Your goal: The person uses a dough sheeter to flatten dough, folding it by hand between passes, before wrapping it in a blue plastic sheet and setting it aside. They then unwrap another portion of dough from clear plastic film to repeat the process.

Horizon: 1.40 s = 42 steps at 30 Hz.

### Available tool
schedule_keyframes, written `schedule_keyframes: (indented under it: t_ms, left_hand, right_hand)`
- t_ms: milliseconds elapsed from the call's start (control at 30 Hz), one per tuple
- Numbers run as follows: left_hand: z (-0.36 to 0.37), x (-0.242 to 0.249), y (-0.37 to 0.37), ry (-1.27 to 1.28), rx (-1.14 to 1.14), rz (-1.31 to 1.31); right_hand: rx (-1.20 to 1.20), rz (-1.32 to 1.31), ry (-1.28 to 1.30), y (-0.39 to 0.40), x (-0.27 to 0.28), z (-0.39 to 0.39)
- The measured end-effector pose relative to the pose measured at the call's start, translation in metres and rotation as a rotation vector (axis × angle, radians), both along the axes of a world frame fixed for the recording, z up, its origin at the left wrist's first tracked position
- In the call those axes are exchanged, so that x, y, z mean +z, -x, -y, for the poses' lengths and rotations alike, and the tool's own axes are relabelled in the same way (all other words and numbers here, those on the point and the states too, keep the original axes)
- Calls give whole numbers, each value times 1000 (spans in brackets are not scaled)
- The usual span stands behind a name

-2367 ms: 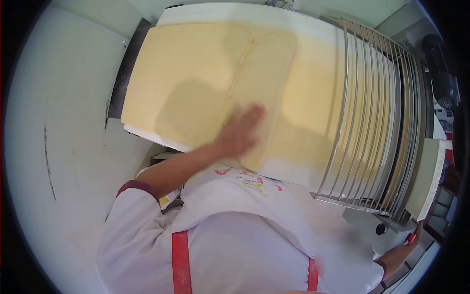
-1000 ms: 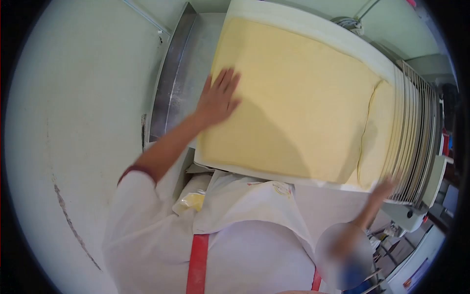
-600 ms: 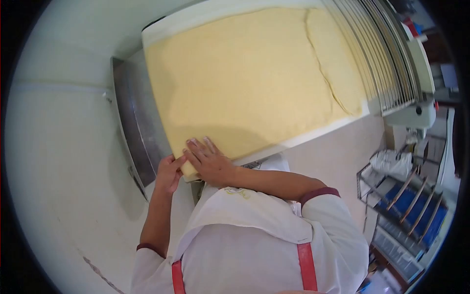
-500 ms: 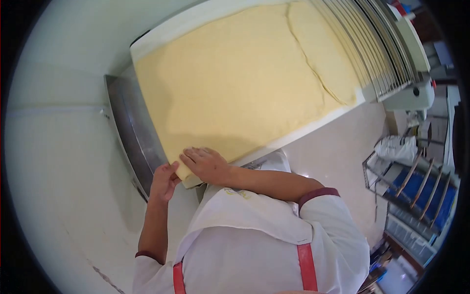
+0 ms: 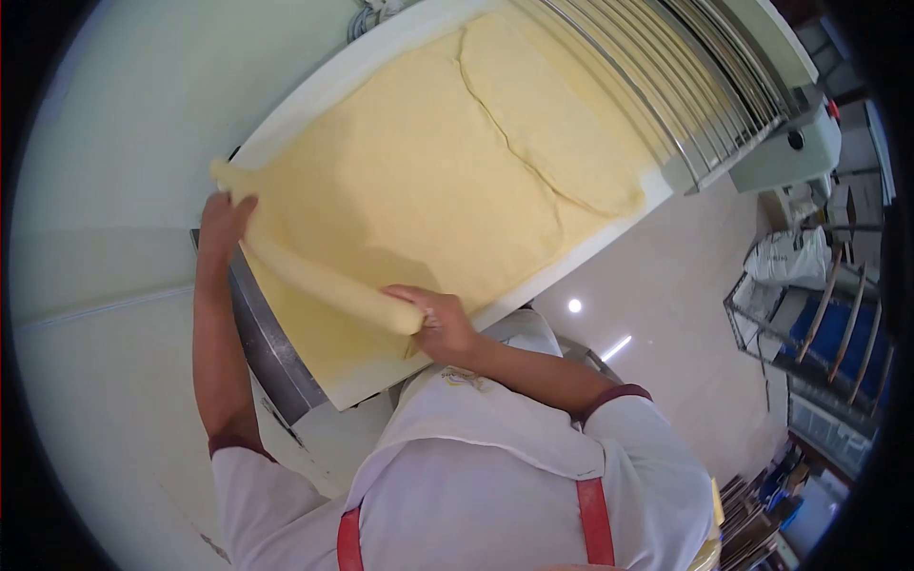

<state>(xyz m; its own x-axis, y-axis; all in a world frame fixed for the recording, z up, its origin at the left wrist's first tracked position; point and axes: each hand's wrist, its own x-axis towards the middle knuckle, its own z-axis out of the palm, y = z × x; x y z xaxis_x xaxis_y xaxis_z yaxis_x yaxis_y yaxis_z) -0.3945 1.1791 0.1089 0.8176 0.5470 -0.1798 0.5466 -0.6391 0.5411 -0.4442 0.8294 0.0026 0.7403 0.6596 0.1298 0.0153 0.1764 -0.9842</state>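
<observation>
A wide, pale yellow dough sheet (image 5: 381, 181) lies on a white belt (image 5: 562, 266), with a seam-like ridge across its far part. Its near left edge is lifted into a thick rounded fold (image 5: 324, 285) running between both hands. At the far end of this fold, my left hand (image 5: 227, 224) is closed on the dough, thumb on top. My right hand (image 5: 443, 328) grips the fold's near end, close to the belt's front edge. Part of each hand's fingers is hidden by the dough.
A metal guard of parallel bars (image 5: 657, 95) spans the belt at the far right, joined to a pale green machine housing (image 5: 795, 143). A metal tray (image 5: 276, 333) sits at the belt's left end. A rack (image 5: 819, 333) with a white bag stands on the right.
The dough's left edge has come up into a fold and moved inward. My left hand has gone far up along the edge; my right hand has shifted slightly right and now grips the fold.
</observation>
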Motion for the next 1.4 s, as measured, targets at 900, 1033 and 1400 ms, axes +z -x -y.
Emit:
schedule_keyframes:
  t_ms: [900, 1033, 1400]
  left_hand:
    - [-12, -88, -210, 227, -226, -303]
    - [15, -116, -210, -252, -76, -27]
    - [68, -3, -240, -282, -25, 546]
  right_hand:
    - [153, -787, 499, -91, 17, 36]
    - [162, -778, 458, -95, 11, 34]
    - [319, -355, 383, -151, 72, 99]
